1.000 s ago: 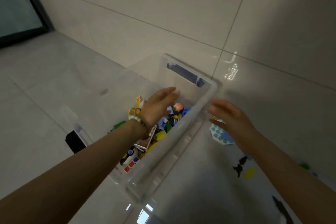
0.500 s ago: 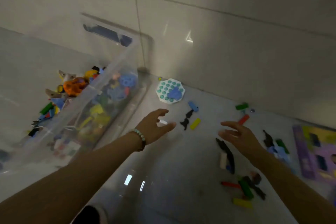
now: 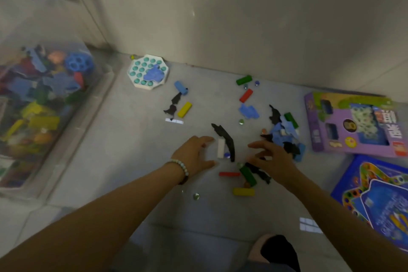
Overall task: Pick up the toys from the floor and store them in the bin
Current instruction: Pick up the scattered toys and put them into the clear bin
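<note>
Bin (image 3: pixel 97 0) at left, loose toys (image 3: pixel 284 130) on floor (image 3: pixel 132 161) in middle, boxed game (image 3: pixel 353 126) and board (image 3: pixel 379 196) at right.

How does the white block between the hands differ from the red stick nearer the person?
The white block is pale and thick; the red stick looks thinner. The white block points away from the person, while the red stick lies crosswise. The white block lies beside the long black piece; the red stick ends near a green block. Both lie on the floor, unheld.

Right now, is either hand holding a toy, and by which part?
Nothing is held. The left hand is open beside the white block, and the right hand is spread over the dark pieces.
</note>
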### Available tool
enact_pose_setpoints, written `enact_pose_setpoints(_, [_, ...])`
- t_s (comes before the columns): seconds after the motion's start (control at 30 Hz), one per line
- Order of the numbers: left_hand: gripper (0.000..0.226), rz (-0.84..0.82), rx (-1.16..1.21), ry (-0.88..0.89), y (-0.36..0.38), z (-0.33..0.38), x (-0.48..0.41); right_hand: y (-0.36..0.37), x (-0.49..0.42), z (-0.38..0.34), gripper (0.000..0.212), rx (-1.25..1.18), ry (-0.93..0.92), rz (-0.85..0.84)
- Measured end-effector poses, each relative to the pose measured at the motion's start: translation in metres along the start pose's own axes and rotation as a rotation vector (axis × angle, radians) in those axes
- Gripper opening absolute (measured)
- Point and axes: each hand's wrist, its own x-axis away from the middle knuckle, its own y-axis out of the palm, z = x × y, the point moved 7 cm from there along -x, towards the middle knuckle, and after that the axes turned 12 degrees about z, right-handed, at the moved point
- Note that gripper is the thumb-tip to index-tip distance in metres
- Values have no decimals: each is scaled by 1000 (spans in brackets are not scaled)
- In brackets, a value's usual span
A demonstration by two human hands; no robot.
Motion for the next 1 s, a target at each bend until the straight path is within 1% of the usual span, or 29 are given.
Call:
enact_pose_setpoints(0.1, [71,-17,-114,81,9,17,-16,-1,6,6,28,31,-38,16])
enact_pose_setpoints(0.23, [62,-28,-235,116,17,27,-27,3,13,10,30,58,-97,30])
enact_pose_setpoints(0.33, [60,8,-263,114,20,26,-28,13,18,9,27,114,-183,2])
enact_pose_setpoints(0.47, [64,56,-263,90,16,16,-22,30,20,11,23,173,-218,-25])
enact_pose_setpoints(0.57, [63,117,-133,22,8,2,-12,39,20,15,19,282,-217,-21])
enact_pose_setpoints(0.6, [58,130,-80,-2,5,-4,-8,41,20,16,19,310,-217,-12])
enact_pose_setpoints(0.63, [50,137,-34,-19,3,-10,-5,42,19,17,19,325,-218,-1])
enact_pose_setpoints(0.7, [27,148,20,-43,-2,-18,-1,43,18,19,20,326,-204,29])
enact_pose_setpoints(0.73, [19,163,71,-75,-4,-22,1,42,17,20,19,313,-185,43])
enact_pose_setpoints(0.77, [15,184,163,-127,-7,-26,3,41,16,21,18,293,-161,49])
enact_pose_setpoints(0.83, [13,210,386,-230,-9,-31,8,40,14,23,15,251,-121,48])
enact_pose_setpoints(0.87, [13,213,448,-258,-9,-31,9,39,13,22,14,233,-108,51])
enact_pose_setpoints(0.93, [13,196,501,-304,-4,-33,13,35,12,20,13,212,-99,73])
enact_pose_setpoints(1.0, [20,203,461,-333,2,-35,13,33,12,18,14,204,-88,85])
